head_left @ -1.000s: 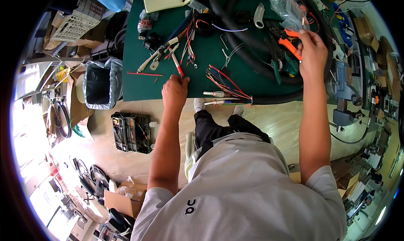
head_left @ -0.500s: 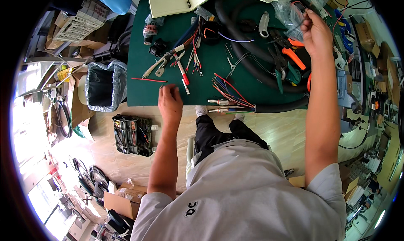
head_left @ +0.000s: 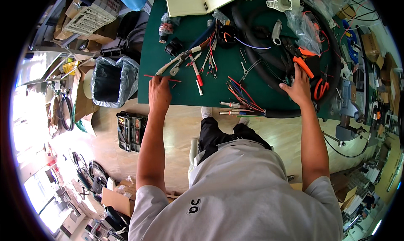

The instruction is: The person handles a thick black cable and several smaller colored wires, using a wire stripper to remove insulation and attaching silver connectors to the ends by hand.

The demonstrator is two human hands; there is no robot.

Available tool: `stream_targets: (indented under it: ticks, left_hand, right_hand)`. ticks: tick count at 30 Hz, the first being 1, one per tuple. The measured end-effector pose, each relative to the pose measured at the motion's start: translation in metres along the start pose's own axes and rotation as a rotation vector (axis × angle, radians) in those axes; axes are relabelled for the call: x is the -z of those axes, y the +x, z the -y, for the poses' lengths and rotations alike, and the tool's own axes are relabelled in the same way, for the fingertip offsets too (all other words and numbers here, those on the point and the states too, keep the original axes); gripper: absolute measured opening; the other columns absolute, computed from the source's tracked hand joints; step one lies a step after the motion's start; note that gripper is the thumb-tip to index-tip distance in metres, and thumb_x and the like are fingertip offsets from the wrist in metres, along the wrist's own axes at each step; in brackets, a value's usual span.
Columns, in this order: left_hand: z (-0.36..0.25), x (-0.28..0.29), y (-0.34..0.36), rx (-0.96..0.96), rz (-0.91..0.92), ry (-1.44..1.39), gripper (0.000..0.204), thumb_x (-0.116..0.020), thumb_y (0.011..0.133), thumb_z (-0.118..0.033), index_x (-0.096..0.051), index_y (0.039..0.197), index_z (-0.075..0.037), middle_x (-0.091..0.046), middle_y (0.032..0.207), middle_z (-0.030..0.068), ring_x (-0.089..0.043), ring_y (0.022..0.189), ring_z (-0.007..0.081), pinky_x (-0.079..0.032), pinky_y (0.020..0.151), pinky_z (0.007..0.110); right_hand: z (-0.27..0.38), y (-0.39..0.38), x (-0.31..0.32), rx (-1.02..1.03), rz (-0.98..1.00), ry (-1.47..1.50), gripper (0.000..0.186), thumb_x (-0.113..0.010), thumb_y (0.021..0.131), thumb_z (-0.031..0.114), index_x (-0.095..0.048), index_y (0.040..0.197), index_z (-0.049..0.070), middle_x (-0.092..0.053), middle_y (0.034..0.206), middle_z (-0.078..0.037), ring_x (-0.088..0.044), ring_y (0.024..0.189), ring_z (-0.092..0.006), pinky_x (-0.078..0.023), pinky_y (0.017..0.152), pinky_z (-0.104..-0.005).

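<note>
My left hand [head_left: 160, 93] is at the left part of the bench's near edge, its fingers bent and pressed together on a thin red tube [head_left: 174, 80] lying on the green mat. My right hand [head_left: 299, 90] reaches over the tools at the right, thumb spread from the fingers. Its fingertips are beside the orange handle [head_left: 304, 67] of a tool; whatever lies beneath the palm is hidden. Between the hands, a thick black cable [head_left: 286, 113] ends in stripped coloured wires [head_left: 242, 93]. Another cut cable end [head_left: 183, 55] with a lug lies beyond my left hand.
An open notebook [head_left: 198, 3], a small bottle [head_left: 165, 28] and a black tape measure [head_left: 227, 34] lie farther back. Orange-handled pliers [head_left: 321, 88] are right of my right hand. A lined bin [head_left: 126, 83] stands left; a bench vise [head_left: 348, 110] sits right.
My right hand has come down and nearer, from the plastic bag to the tools. My left hand has moved left onto the red tube. The whole view has shifted slightly.
</note>
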State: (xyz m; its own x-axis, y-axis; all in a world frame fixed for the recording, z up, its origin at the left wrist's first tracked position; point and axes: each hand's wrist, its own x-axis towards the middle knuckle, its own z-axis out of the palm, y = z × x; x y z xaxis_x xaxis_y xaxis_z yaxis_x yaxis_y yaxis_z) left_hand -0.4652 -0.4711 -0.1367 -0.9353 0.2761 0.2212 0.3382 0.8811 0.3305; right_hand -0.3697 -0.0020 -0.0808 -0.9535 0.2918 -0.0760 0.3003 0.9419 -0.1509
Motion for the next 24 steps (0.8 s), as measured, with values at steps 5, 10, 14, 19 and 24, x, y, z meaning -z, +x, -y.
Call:
stream_targets:
  ticks: [5, 10, 14, 19, 24]
  left_hand:
    - [0.014, 0.000, 0.010, -0.066, 0.045, -0.001, 0.015, -0.057, 0.086, -0.006, -0.062, 0.099, -0.009, -0.055, 0.099, 0.0126, -0.054, 0.093, 0.0336, -0.045, 0.083, 0.043]
    - [0.024, 0.007, 0.020, -0.177, 0.110, 0.082, 0.009, -0.059, 0.085, -0.008, -0.056, 0.094, -0.009, -0.057, 0.097, 0.0102, -0.054, 0.094, 0.0315, -0.045, 0.084, 0.042]
    - [0.026, 0.024, 0.017, -0.050, 0.127, 0.053, 0.009, -0.057, 0.089, -0.009, -0.053, 0.097, -0.008, -0.059, 0.095, 0.0111, -0.057, 0.093, 0.0337, -0.046, 0.080, 0.043]
    - [0.013, 0.029, -0.006, 0.131, 0.198, -0.186, 0.013, -0.056, 0.091, -0.011, -0.049, 0.101, -0.005, -0.061, 0.097, 0.0161, -0.061, 0.087, 0.0397, -0.048, 0.071, 0.048]
    - [0.004, 0.015, -0.014, 0.125, 0.154, -0.296, 0.022, -0.063, 0.088, -0.012, -0.050, 0.104, -0.004, -0.060, 0.096, 0.0190, -0.061, 0.087, 0.0410, -0.048, 0.072, 0.048]
  right_hand:
    - [-0.001, 0.012, -0.002, -0.079, 0.016, -0.026, 0.083, -0.077, 0.071, 0.023, -0.036, 0.141, 0.007, -0.042, 0.138, -0.021, -0.043, 0.126, -0.0426, -0.040, 0.103, -0.0481]
    - [0.006, 0.007, 0.010, -0.113, -0.172, 0.006, 0.069, -0.071, 0.071, 0.019, -0.043, 0.132, 0.007, -0.047, 0.130, -0.021, -0.050, 0.117, -0.0424, -0.046, 0.096, -0.0470]
    - [-0.014, -0.006, 0.026, -0.260, -0.275, 0.049, 0.056, -0.064, 0.077, 0.020, -0.047, 0.129, 0.007, -0.053, 0.121, -0.021, -0.055, 0.109, -0.0396, -0.046, 0.092, -0.0465]
    - [0.014, -0.033, 0.060, -0.404, -0.235, 0.150, 0.050, -0.060, 0.077, 0.012, -0.053, 0.126, 0.003, -0.055, 0.120, -0.018, -0.056, 0.109, -0.0364, -0.043, 0.095, -0.0410]
    - [0.015, -0.053, 0.048, -0.227, -0.305, 0.225, 0.054, -0.062, 0.075, 0.016, -0.051, 0.127, 0.005, -0.055, 0.118, -0.019, -0.056, 0.107, -0.0387, -0.045, 0.093, -0.0439]
